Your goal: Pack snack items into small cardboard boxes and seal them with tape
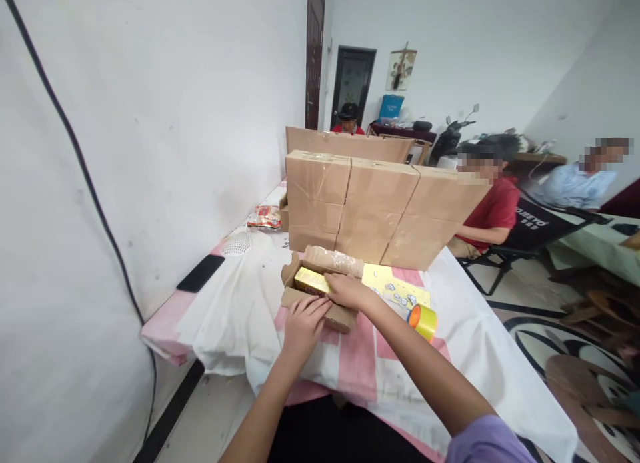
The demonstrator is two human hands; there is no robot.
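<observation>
Small brown cardboard carton (341, 320): top open, flap raised at left end, lying slightly askew on pink-and-white tablecloth (356, 360). Inside: slim yellow printed box (311, 281), lying lengthwise, left part exposed, right part hidden.

Observed table (227, 326) under pink-and-white cloth (356, 366). Noted open carton (341, 320) on it, black phone (201, 274) to left, yellow sheet (400, 292) and tape roll (427, 322) to right, stacked cardboard boxes (375, 206) and red-and-white packet (264, 217) behind.
</observation>
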